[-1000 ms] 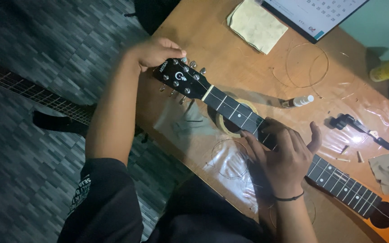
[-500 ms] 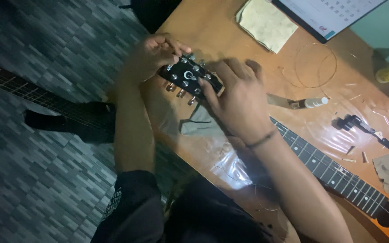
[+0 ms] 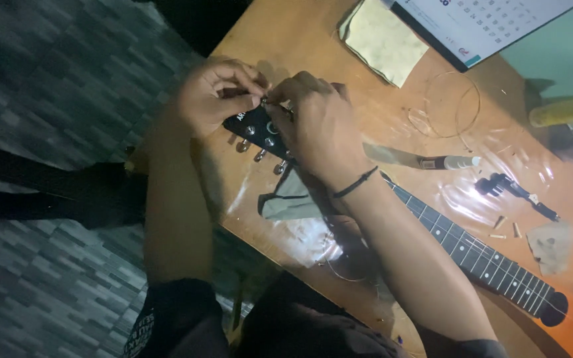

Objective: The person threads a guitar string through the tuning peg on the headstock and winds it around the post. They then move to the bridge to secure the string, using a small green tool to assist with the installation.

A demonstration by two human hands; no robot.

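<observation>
A guitar lies across the wooden table (image 3: 286, 33), its black headstock (image 3: 254, 127) at the upper left and its fretted neck (image 3: 472, 248) running down to the right. My left hand (image 3: 215, 93) pinches at the far tip of the headstock. My right hand (image 3: 316, 126), a black band on its wrist, covers the headstock from the right, and its fingertips meet the left hand's. What the fingertips pinch there is too small to tell. Silver tuning pegs (image 3: 260, 154) stick out below the hands.
A grey cloth (image 3: 290, 199) lies under the neck. On the table are a coiled string (image 3: 449, 106), a yellowish cloth (image 3: 382, 40), a calendar (image 3: 479, 23), a white-tipped tool (image 3: 445, 161), a black tool (image 3: 505, 189) and a yellow bottle (image 3: 558, 109). A dark guitar (image 3: 48, 192) lies on the tiled floor at left.
My right hand went from the neck up to the headstock and now meets the left hand at its tip. The view has come closer.
</observation>
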